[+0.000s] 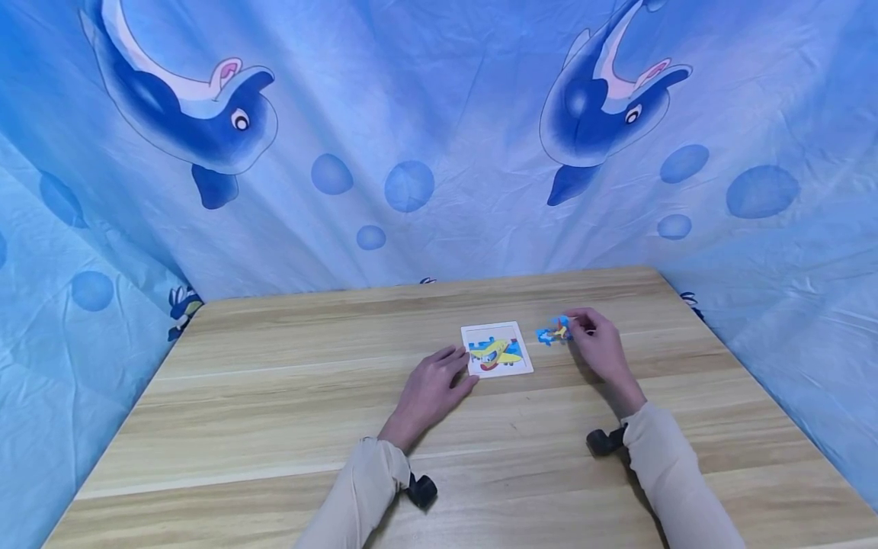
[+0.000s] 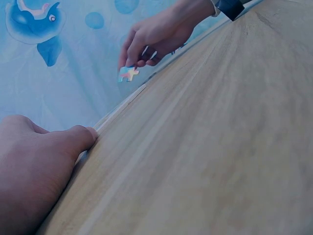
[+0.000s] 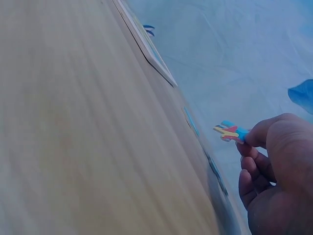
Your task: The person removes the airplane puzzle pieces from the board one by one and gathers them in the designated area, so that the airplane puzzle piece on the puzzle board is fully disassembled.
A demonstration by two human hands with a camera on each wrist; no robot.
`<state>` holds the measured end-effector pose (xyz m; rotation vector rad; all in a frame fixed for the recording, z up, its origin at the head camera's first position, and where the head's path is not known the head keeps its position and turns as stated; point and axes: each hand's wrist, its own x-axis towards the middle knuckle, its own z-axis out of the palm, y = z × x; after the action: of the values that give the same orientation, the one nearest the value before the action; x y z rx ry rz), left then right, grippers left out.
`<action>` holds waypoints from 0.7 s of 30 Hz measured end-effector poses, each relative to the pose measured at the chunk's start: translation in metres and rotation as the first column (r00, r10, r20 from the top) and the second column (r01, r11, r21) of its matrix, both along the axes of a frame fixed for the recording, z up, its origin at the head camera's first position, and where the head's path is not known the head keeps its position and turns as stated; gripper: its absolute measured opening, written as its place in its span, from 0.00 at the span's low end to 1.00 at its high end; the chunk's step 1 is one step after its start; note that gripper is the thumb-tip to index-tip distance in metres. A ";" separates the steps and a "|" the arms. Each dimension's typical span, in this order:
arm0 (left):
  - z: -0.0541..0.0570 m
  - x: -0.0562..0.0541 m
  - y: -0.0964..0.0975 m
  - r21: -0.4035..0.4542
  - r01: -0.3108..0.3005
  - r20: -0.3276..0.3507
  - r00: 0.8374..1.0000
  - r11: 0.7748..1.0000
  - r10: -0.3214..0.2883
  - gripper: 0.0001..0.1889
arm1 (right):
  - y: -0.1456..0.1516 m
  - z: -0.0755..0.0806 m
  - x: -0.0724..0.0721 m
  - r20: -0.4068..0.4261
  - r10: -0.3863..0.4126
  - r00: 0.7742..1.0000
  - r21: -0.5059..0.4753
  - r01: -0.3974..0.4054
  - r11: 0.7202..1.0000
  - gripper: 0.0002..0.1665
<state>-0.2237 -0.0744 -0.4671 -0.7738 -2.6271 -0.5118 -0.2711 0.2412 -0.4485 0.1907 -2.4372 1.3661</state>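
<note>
A white-framed jigsaw puzzle [image 1: 497, 355] shows a yellow airplane on blue, its upper part bare. Against the frame's left side and lower left corner rests my left hand [image 1: 434, 385], thumb and fingers spread apart. Between thumb and fingertips my right hand [image 1: 598, 345] pinches a puzzle piece [image 3: 229, 132] in blue, yellow and red. The left wrist view shows that piece [image 2: 128, 74] raised above the table. Below it, to the right of the frame, lie loose blue puzzle pieces [image 1: 545, 337], partly overlapped by the held piece in the head view.
The wooden table [image 1: 288, 427] reaches back to a blue curtain [image 1: 466, 229] printed with dolphins and bubbles. Black wrist cameras sit on both sleeves, the left one [image 1: 421, 492] and the right one [image 1: 605, 442] close over the tabletop.
</note>
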 end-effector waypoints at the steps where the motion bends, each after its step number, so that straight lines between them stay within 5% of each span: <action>1: 0.000 0.000 0.000 -0.001 -0.001 0.001 1.000 1.000 0.001 0.25 | 0.002 0.000 0.001 -0.006 -0.007 1.000 0.001 0.007 1.000 0.12; 21: 0.001 0.001 0.000 -0.010 -0.015 0.021 1.000 1.000 0.015 0.25 | 0.047 -0.003 0.010 0.017 -0.109 0.994 0.041 0.108 0.993 0.16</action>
<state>-0.2226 -0.0741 -0.4657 -0.7554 -2.6547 -0.5055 -0.2611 0.2886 -0.4514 0.0544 -2.4538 1.2787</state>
